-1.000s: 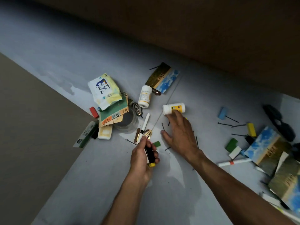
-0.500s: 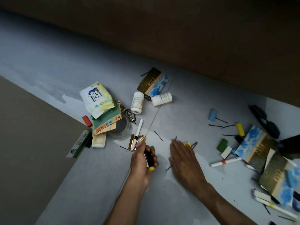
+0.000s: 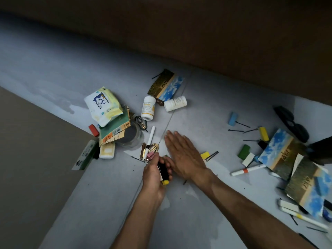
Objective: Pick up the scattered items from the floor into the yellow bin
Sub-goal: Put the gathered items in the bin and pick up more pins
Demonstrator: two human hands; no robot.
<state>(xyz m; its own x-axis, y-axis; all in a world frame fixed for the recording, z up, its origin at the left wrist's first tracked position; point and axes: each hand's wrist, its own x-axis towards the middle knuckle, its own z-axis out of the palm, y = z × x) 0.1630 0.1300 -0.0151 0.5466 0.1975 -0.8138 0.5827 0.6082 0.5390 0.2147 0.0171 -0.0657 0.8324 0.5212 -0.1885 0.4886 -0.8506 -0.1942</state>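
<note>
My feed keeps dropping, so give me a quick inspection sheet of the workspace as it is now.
Surface: grey floor, tan strip at left.
Job's things: wipes pack, two white bottles, markers, small coloured blocks and hairpins lie scattered; yellow bin not in view.
Clutter: sunglasses at right; picture cards among the items.
Hands: left hand grips a black and yellow item with clips; right hand flat, fingers straight, over the floor.
Cables: nothing seen.
Surroundings: dark brown wall behind.
</note>
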